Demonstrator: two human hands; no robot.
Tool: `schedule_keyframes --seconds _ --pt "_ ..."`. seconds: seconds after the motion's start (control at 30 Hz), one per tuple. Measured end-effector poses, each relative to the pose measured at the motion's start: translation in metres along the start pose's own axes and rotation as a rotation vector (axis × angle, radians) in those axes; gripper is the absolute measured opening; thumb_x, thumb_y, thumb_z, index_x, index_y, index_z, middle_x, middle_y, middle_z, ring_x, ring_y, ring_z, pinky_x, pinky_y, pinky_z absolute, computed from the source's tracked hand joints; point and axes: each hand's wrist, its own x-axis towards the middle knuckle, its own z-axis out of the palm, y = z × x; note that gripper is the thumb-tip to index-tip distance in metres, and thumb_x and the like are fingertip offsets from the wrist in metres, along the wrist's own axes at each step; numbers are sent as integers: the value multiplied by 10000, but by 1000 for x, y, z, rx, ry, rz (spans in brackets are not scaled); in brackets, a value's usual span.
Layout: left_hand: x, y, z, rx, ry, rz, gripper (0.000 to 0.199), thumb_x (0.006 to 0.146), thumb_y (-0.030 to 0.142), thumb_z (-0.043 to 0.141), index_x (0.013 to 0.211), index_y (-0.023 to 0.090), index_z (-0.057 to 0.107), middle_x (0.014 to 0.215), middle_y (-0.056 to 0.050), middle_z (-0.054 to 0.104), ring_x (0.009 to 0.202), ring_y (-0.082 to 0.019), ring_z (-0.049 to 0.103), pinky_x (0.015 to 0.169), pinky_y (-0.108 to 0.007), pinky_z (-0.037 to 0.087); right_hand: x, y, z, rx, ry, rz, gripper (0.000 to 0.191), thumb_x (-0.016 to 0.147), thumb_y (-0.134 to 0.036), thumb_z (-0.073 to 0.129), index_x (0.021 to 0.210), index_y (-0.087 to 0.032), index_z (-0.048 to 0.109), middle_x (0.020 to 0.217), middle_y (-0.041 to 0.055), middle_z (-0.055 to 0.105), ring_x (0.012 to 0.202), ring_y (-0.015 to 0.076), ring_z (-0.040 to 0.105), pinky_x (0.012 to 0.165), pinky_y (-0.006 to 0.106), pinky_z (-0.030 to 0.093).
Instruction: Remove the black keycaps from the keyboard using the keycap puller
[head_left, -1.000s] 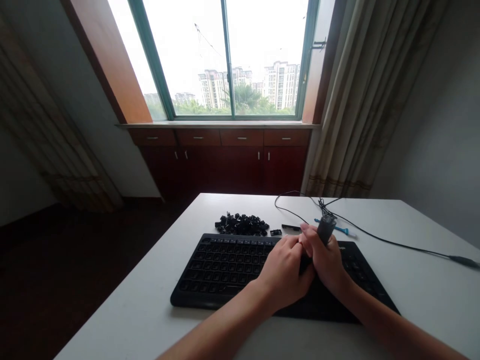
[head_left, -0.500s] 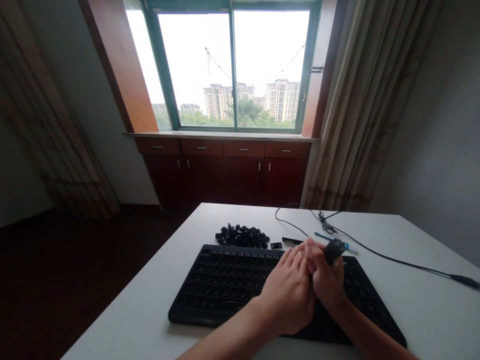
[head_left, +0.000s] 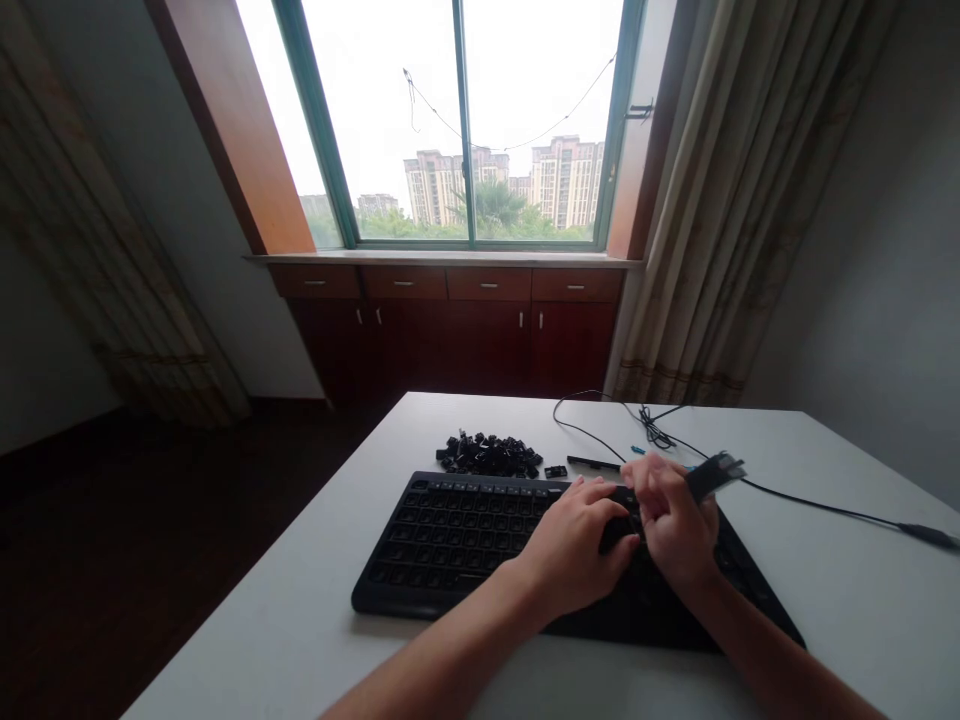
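A black keyboard (head_left: pixel 450 535) with its keycaps off over much of the left part lies on the white table. My left hand (head_left: pixel 581 545) rests on the keyboard right of its middle, thumb and fingers apart, with nothing seen in it. Just to its right, my right hand (head_left: pixel 675 515) is closed around a dark tool (head_left: pixel 712 476) with a brush-like end that sticks out up and to the right. What lies under the right fingers is hidden. Behind the keyboard is a pile of loose black keycaps (head_left: pixel 489 455).
A single black keycap (head_left: pixel 556 471) and a long black bar (head_left: pixel 592 463) lie behind the keyboard. A black cable (head_left: pixel 817 512) runs across the right of the white table (head_left: pixel 300 600). A blue stick is partly hidden behind my right hand.
My hands have moved apart. My right hand has shifted right with the tool, which now tilts more to the right. My left hand has spread its fingers on the keyboard. The view has tilted slightly.
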Motion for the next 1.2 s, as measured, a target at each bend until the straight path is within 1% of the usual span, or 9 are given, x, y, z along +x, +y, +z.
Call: schedule_keyframes --seconds 0.13,0.2,0.37,0.5,0.6,0.7,0.93,1.03,1.2 --pt "0 -4 0 -16 56 13 143 935 308 684 999 221 779 1280 -65 700 1145 -242 671 1083 -394 503 11 -8 -4 86 112 52 489 839 -236 664 463 -229 352 433 -74 321 458 104 275 670 316 434" --pt "1 -5 -5 -12 71 32 146 956 318 669 994 232 780 1215 -46 720 1090 -221 680 1005 -353 537 15 -10 -5 121 149 94 517 846 -240 666 459 -234 323 419 -78 296 444 104 253 656 315 430" --pt "8 -18 -42 126 173 -8 192 1008 366 610 1030 253 763 1010 -19 748 921 -177 695 853 -289 546 16 -9 -4 116 137 156 507 853 -238 667 458 -237 348 435 -70 297 450 111 261 613 316 407" --pt "11 -46 -74 185 241 -105 207 1024 327 569 1042 210 739 1033 -40 733 804 -156 697 794 -293 537 14 -7 -3 100 90 198 495 854 -245 662 469 -238 350 452 -64 312 461 114 266 593 315 395" --pt "10 -64 -85 238 254 -163 145 977 272 619 1000 201 742 1023 -39 734 832 -175 703 808 -305 543 12 -8 -1 71 81 231 490 852 -254 665 478 -236 350 463 -64 318 463 112 268 585 311 389" --pt "8 -68 -84 283 224 -183 110 944 234 646 940 214 754 1017 -26 745 885 -193 711 842 -318 542 12 -9 0 62 78 262 487 848 -262 670 482 -234 351 469 -65 317 462 111 267 582 309 389" --pt "7 -58 -75 335 153 -120 157 976 289 630 933 218 764 1002 -42 754 941 -228 695 880 -372 534 12 -9 3 56 76 285 495 834 -272 690 474 -237 352 463 -70 308 448 106 264 568 305 402" --pt "8 -47 -73 307 89 -20 210 1017 308 572 989 209 755 1043 -53 751 980 -218 683 931 -372 519 13 -8 5 37 65 294 493 831 -289 695 472 -240 361 462 -70 307 448 108 272 551 303 401" --pt "6 -19 -61 195 -153 250 206 1013 374 603 1050 234 750 1035 -28 760 969 -183 695 941 -316 517 13 -6 5 -33 29 396 487 840 -342 690 481 -239 377 478 -64 331 455 107 298 525 296 388"
